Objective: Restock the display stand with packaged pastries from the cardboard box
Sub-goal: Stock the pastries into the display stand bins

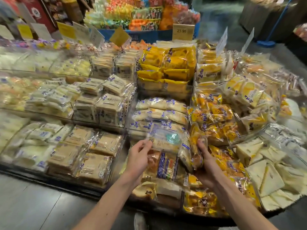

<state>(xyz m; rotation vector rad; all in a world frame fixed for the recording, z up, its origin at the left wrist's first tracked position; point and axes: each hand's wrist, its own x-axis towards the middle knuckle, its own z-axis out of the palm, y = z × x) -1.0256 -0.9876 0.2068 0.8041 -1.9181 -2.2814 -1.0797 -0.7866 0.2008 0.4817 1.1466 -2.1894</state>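
My left hand (139, 156) pinches the near left corner of a clear-wrapped pastry packet (164, 139) with a teal patch, held over the middle front of the display stand (79, 188). My right hand (205, 163) grips a bundle of packaged pastries (193, 155) in clear and yellow wrap, thumb over the top of the bundle. Both hands hover above a compartment of blue-striped bread packs (167, 166). Behind them lies a bin of white roll packets (161, 112). No cardboard box shows in this view.
Compartments of wrapped cakes fill the stand: square sandwich cakes (98, 156) at left, yellow packs (214, 120) at right, triangular sandwiches (269, 176) at far right. Price cards (183, 32) stand at the back. Grey floor (33, 205) lies at the lower left. A shoe (140, 221) shows below.
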